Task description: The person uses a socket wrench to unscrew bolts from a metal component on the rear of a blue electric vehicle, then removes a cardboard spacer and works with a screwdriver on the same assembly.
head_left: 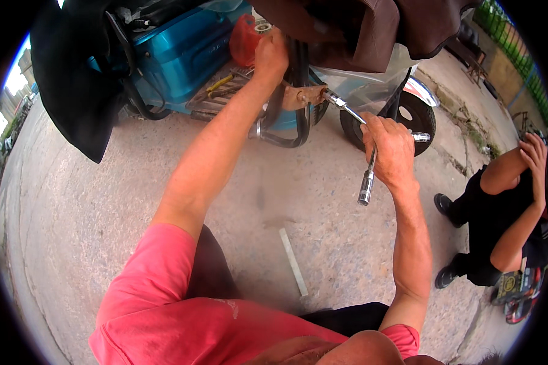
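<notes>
My right hand (389,149) is closed around the hub of a three-way socket wrench (366,185). One of its sockets meets a bolt on a rusty metal bracket (298,97) at the front of a blue vehicle. The other two arms stick out past my hand, one downward and one to the right. Farther up, my left hand (271,58) is closed beside the dark frame tube (299,64). Its fingertips are hidden, so what they grip cannot be told. A translucent red container (243,41) stands just left of it, with a pale ring near its top.
A yellow-handled tool (220,83) lies with other tools on the footboard, beside a blue metal box (176,45). Brown covering (347,30) hangs above the bracket. A black wheel (417,118) stands at right. A pale strip (293,261) lies on the concrete; another person (499,213) is at right.
</notes>
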Demonstrator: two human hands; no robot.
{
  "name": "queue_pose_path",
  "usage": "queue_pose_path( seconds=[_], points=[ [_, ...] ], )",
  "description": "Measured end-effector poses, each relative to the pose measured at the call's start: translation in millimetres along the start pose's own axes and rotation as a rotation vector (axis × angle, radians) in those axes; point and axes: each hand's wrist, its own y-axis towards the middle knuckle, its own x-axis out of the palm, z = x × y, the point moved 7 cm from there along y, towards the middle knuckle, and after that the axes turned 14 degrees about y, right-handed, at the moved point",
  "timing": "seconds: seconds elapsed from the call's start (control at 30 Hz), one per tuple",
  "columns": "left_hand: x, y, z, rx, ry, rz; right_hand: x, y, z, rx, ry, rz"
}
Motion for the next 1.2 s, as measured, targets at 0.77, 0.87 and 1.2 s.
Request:
queue_pose_path(
  seconds=[0.77,0.87,1.2],
  points=[
    [6.2,4.6,-11.4,0.046,-0.099,0.028,-4.8,18.6,-3.2,-0.101,0.014,0.129],
    [7.5,1.0,-5.3,0.032,-0.124,0.046,-2.5,13.3,0.3,-0.115,0.0,0.154],
    [5.0,3.3,-8.9,0.047,-0.069,0.092,0.2,12.5,13.5,0.25,0.219,0.196]
  ],
)
